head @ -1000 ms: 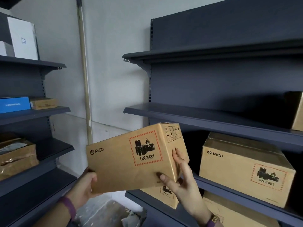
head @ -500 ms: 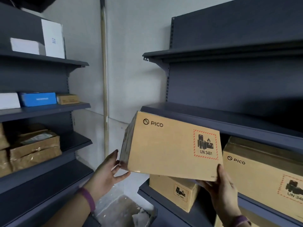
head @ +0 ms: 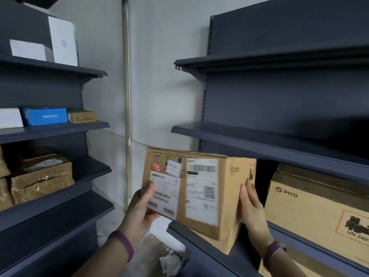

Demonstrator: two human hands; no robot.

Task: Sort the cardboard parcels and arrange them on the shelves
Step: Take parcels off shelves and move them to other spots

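A brown cardboard parcel (head: 225, 186) with white shipping labels on its near face is held in the air in front of the right-hand shelving. My left hand (head: 141, 208) grips its lower left corner, thumb on the label. My right hand (head: 251, 204) presses flat against its right side. The parcel sits level with the gap under the right unit's middle shelf (head: 259, 142). A second PICO parcel (head: 319, 208) stands on the lower right shelf (head: 209, 254). Another small brown box (head: 229, 240) lies on a shelf just beneath the held parcel.
The left shelving unit (head: 50, 132) holds white boxes (head: 61, 41), a blue box (head: 45, 116), a small brown box (head: 80, 116) and taped brown packages (head: 40, 174). A pale pipe (head: 126, 96) runs down the grey wall between the units. Crumpled paper (head: 169, 258) lies on the floor.
The parcel has been turned so its labelled face points at me instead of the PICO face. It has moved lower and right, toward the right unit. My left hand now grips it.
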